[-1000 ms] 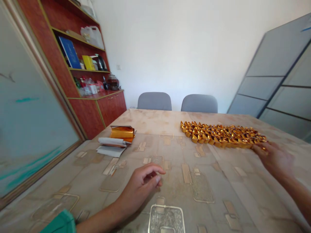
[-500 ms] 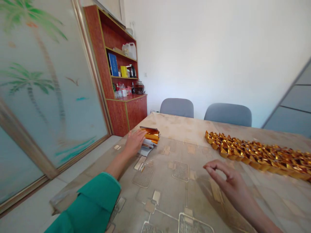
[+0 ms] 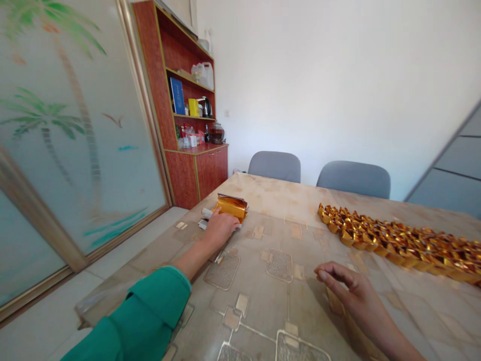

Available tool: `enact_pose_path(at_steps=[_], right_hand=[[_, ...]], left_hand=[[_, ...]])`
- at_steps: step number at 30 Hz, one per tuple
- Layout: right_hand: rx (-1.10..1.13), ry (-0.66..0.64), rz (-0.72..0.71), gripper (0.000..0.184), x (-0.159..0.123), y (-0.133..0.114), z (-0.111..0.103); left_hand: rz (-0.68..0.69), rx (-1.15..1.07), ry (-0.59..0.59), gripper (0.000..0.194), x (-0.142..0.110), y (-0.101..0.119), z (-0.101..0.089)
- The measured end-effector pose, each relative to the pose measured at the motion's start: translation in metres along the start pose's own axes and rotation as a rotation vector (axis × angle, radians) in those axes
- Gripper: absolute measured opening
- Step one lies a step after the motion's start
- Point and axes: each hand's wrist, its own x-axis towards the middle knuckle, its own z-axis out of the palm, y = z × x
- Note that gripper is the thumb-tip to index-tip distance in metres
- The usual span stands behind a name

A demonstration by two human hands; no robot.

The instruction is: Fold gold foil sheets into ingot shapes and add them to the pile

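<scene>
On the patterned desk (image 3: 255, 306), the right hand (image 3: 355, 293) sits lower right, fingers loosely curled and apart, nearest the long row of gold foil ingots (image 3: 398, 245) running toward the right edge. At center left, the left hand (image 3: 220, 231) covers white papers (image 3: 206, 213) beside folded gold foil (image 3: 232, 207); whether it grips them cannot be told.

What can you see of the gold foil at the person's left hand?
The gold foil is a small stack of shiny, metallic orange-gold sheets with slightly curled edges. It lies on white paper on the patterned table top, toward the table's left side. The left hand rests against its near side, partly covering it.
</scene>
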Motion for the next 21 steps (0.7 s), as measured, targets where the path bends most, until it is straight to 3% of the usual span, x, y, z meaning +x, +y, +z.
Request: enact_pose_path(at_steps=[11,17,21], right_hand=[[0.02,-0.061,0.019,0.032,0.005,0.011,-0.007],[0.001,-0.104,0.004,0.033,0.007,0.013,-0.01],[0.031,-0.087,0.018,0.031,0.009,0.015,-0.011]], left_hand=[[-0.158,-0.089,0.119,0.013,-0.004,0.005,-0.006],[-0.126,-0.159,0.256,0.018,-0.004,0.005,-0.005],[-0.022,-0.232,0.347,0.019,-0.005,0.009,-0.008]])
